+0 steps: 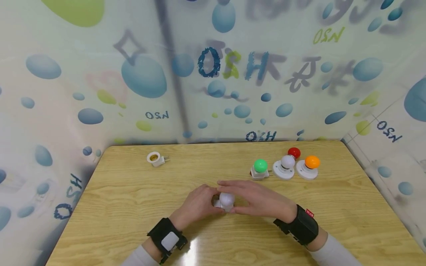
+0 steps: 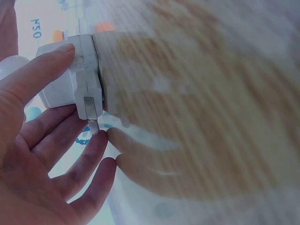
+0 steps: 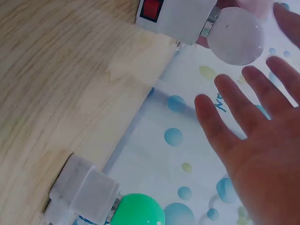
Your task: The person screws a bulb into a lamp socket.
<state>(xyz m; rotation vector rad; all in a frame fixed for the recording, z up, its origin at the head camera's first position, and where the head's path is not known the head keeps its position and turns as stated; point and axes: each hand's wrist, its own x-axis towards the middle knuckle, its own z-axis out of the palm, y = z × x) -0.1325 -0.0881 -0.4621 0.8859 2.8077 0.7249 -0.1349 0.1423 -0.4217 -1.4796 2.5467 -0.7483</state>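
1. Head view: I find the frosted white round bulb (image 1: 227, 198) near the middle of the pale wood-grain table (image 1: 126, 207), between the two hands, fitted to a blocky white plastic socket (image 3: 183, 18) with a red switch.
2. Left hand (image 1: 200, 202): grasping the socket. I note the thumb on one flank and fingers at the other side; a metal prong (image 2: 93, 124) shows beside the fingertips.
3. Right hand (image 1: 257, 197): released. I see its fingers straight and spread, apart from the bulb in the right wrist view.
4. Governing relation, in my judgement: the long axis stands roughly upright, socket toward the table, bulb uppermost. The bulb lies left of the right hand, just beside its fingertips; the left hand is nearer, being in contact.
5. A metal band (image 3: 211, 22) shows between bulb and socket. I cannot tell whether the socket touches the tabletop.
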